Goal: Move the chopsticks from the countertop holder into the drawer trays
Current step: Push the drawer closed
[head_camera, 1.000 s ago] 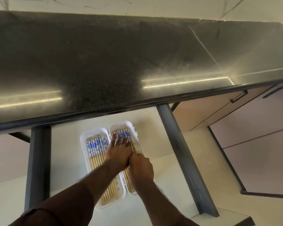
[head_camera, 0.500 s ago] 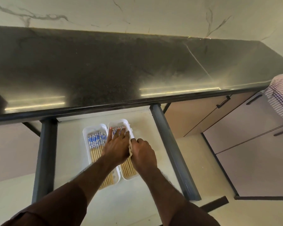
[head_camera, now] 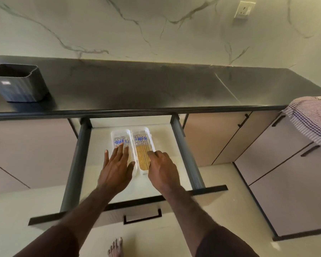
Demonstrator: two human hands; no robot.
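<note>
Two white trays lie side by side in the open drawer [head_camera: 161, 184]. The left tray [head_camera: 113, 135] and the right tray [head_camera: 150, 138] each hold several chopsticks [head_camera: 142, 154] with blue-patterned tops and wooden shafts. My left hand [head_camera: 117, 166] hovers flat over the left tray with fingers spread, covering its near half. My right hand [head_camera: 161, 167] rests at the right tray's near right edge, fingers loosely curled, holding nothing. The dark countertop holder [head_camera: 19, 84] stands at the far left of the black counter; no chopsticks show above its rim.
The drawer's dark side rails [head_camera: 187, 154] and its front panel with a black handle [head_camera: 142, 217] stick out toward me. A checked cloth [head_camera: 311, 119] hangs over the counter's right end. My bare foot [head_camera: 116, 247] is on the floor below.
The view has pulled back and up, bringing the holder and wall into sight. Both hands have lifted off the chopsticks and drawn apart, toward me.
</note>
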